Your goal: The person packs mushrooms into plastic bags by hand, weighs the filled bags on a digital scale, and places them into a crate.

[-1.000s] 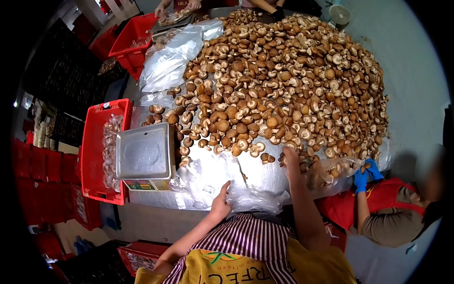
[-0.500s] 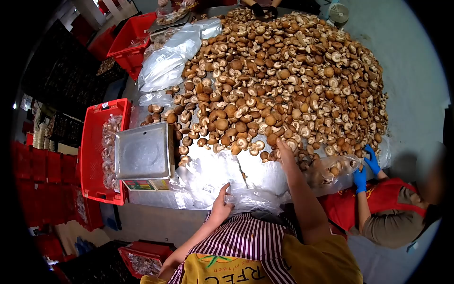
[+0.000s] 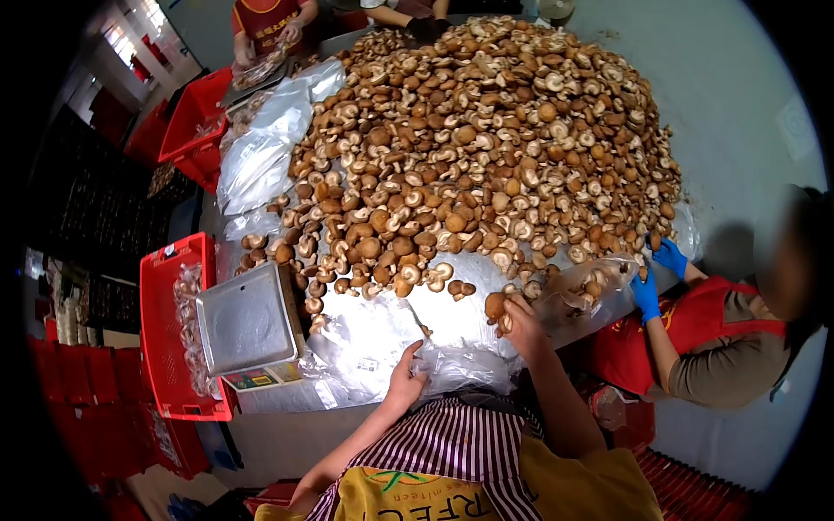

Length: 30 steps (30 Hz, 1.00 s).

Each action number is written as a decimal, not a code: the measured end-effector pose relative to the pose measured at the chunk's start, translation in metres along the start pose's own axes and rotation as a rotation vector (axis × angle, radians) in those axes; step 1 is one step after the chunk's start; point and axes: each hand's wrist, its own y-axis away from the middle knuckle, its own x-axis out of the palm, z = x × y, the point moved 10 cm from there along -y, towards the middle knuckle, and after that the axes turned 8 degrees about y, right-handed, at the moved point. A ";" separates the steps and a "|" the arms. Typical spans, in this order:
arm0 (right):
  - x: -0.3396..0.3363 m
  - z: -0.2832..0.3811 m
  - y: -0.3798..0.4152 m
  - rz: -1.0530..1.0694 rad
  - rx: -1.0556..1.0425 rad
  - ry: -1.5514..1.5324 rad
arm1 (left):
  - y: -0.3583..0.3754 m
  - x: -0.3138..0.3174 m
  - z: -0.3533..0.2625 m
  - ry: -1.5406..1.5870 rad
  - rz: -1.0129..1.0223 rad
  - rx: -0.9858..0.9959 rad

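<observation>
My right hand [image 3: 525, 330] is closed around shiitake mushrooms [image 3: 495, 306], with a brown cap and a pale stem showing at the fingertips. It is above the metal table [image 3: 456, 321], just in front of the big mushroom heap [image 3: 512, 148]. My left hand [image 3: 406, 379] is at the table's near edge, gripping the side of a clear plastic bag [image 3: 469, 368] that lies crumpled before my apron; its far fingers are partly hidden. A few loose mushrooms [image 3: 460, 289] lie between the heap and my hands.
At left stand a scale with a metal pan [image 3: 246, 318] and a red crate [image 3: 165, 300] of bagged mushrooms. Plastic bags [image 3: 261, 161] lie behind it. A co-worker's blue-gloved hand [image 3: 645, 295] holds a filled bag [image 3: 586, 291] at right. Other people work across the table.
My right hand has drawn back from the heap toward me, now with mushrooms in it. My left hand stays by the bag. The view has shifted, showing more of the people opposite.
</observation>
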 end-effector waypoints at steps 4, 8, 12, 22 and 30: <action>-0.009 -0.002 -0.008 -0.149 -0.042 0.326 | -0.012 0.012 0.000 -0.007 0.072 0.010; -0.006 0.040 -0.037 -0.245 -0.330 0.320 | -0.025 0.024 -0.003 0.033 0.128 0.081; 0.002 0.054 0.013 -0.229 -0.341 0.441 | -0.032 0.017 -0.011 0.097 0.102 0.058; -0.179 -0.057 0.280 -0.479 0.549 1.885 | -0.041 0.025 0.010 0.098 0.153 0.028; 0.020 0.062 0.173 -0.435 -0.445 1.192 | -0.040 0.059 -0.023 0.070 0.227 0.046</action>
